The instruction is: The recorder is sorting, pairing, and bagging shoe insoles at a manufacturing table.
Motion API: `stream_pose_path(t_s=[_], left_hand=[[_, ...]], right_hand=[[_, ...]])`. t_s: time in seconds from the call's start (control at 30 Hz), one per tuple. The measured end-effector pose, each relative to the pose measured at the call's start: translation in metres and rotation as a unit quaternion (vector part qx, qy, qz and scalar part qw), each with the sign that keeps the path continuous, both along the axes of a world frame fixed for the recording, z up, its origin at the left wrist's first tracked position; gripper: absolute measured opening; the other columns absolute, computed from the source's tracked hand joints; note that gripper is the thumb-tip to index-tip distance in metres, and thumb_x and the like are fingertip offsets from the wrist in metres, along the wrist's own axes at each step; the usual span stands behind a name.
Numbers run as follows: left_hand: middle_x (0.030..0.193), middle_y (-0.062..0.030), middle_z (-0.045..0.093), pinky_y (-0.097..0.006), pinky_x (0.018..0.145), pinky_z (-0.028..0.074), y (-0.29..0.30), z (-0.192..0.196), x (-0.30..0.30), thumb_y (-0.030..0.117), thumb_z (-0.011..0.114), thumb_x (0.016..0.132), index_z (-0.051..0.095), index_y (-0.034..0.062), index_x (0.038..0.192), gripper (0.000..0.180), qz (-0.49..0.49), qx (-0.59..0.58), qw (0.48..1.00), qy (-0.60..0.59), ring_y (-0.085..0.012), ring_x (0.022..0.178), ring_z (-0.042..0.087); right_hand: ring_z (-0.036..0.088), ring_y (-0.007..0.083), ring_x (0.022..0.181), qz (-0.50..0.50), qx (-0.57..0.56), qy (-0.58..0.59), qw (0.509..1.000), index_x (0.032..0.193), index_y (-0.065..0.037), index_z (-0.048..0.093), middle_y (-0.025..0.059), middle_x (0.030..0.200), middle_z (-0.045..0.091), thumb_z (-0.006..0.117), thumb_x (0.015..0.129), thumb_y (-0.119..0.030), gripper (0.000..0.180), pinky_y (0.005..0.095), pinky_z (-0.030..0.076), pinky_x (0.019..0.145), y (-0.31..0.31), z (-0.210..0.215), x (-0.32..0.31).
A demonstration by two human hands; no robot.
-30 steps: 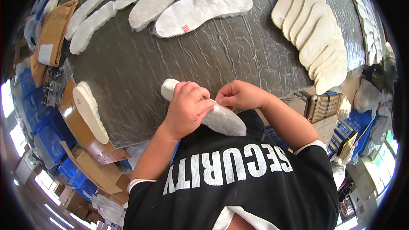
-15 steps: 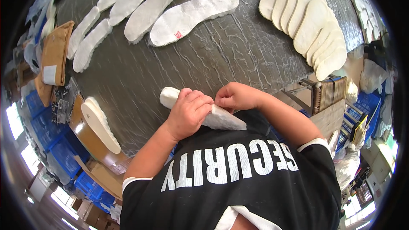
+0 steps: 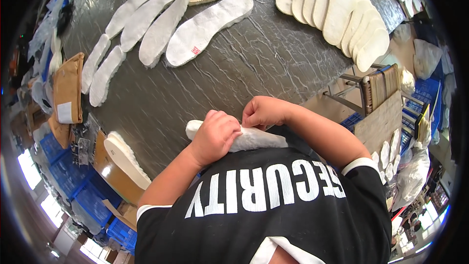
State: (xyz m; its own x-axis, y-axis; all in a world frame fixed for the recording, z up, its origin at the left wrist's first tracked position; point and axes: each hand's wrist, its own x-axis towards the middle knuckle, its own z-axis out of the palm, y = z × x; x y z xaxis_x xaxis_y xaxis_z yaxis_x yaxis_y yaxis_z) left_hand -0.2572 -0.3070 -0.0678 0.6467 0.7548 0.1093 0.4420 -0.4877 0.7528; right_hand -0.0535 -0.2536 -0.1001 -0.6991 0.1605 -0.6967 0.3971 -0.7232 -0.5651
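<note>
Close to my body, at the table's near edge, my left hand point(image 3: 215, 134) is wrapped over a white fleecy insole point(image 3: 259, 139). The insole's rounded end sticks out to the left of that hand and its fluffy side shows on the right. My right hand point(image 3: 264, 111) is closed in a pinch at the insole's upper edge, right beside the left fingertips. Its fingertips are partly hidden, so the exact bit they grip is hard to see. Farther off lies a white insole with a red mark point(image 3: 207, 29), touched by neither hand.
More white insoles point(image 3: 151, 17) lie at the far left of the dark table point(image 3: 205, 83). Cream insoles point(image 3: 342, 14) fan out at the far right. Other insoles point(image 3: 126, 159) rest at the left edge. A brown folder point(image 3: 68, 88), blue crates point(image 3: 90, 198) and a chair point(image 3: 378, 88) stand around.
The view has shifted, so the table's things sit differently in it. Both hands stay together at the insole, which has tilted slightly and now shows more of its fluffy side.
</note>
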Motion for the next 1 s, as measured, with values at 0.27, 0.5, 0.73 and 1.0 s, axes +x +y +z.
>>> stream_pose_path(t_s=[0.27, 0.5, 0.73, 1.0], left_hand=[[0.074, -0.0041, 0.060, -0.036, 0.074, 0.038, -0.004, 0.018, 0.004, 0.005, 0.070, 0.070, 0.060, 0.0057, 0.076, 0.012, 0.053, -0.050, 0.987, 0.141, -0.0234, 0.073, 0.055], [0.075, -0.0061, 0.054, -0.037, 0.074, 0.038, -0.012, 0.009, 0.001, 0.000, 0.067, 0.068, 0.054, 0.0052, 0.077, 0.016, -0.033, 0.002, 0.995, 0.094, -0.0256, 0.076, 0.053], [0.078, -0.0122, 0.051, -0.039, 0.072, 0.042, -0.015, 0.001, 0.001, -0.005, 0.061, 0.072, 0.050, 0.0015, 0.081, 0.015, 0.047, -0.082, 0.995, -0.005, -0.0311, 0.078, 0.051], [0.080, -0.0132, 0.053, -0.038, 0.073, 0.043, -0.012, 0.000, 0.005, -0.003, 0.058, 0.077, 0.051, -0.0004, 0.083, 0.009, 0.096, -0.130, 0.986, 0.024, -0.0315, 0.081, 0.052]], right_hand=[[0.063, 0.0154, 0.063, 0.021, 0.093, -0.013, 0.995, 0.075, 0.002, 0.066, 0.0076, 0.068, 0.064, 0.064, 0.074, -0.010, 0.012, 0.0296, 0.055, 0.061, -0.003, 0.005, -0.008], [0.062, 0.0195, 0.062, 0.126, 0.252, -0.068, 0.957, 0.079, 0.001, 0.068, 0.0119, 0.066, 0.064, 0.068, 0.069, -0.017, 0.021, 0.0348, 0.050, 0.059, -0.002, 0.017, -0.018], [0.062, 0.0199, 0.072, 0.015, 0.248, -0.041, 0.968, 0.087, -0.001, 0.070, 0.0137, 0.078, 0.068, 0.066, 0.077, -0.018, 0.020, 0.0338, 0.049, 0.068, -0.018, 0.010, -0.004], [0.058, 0.0145, 0.069, -0.019, 0.303, 0.009, 0.953, 0.093, -0.001, 0.065, 0.0092, 0.075, 0.066, 0.067, 0.083, -0.018, 0.020, 0.0310, 0.046, 0.066, -0.026, 0.022, 0.007]])
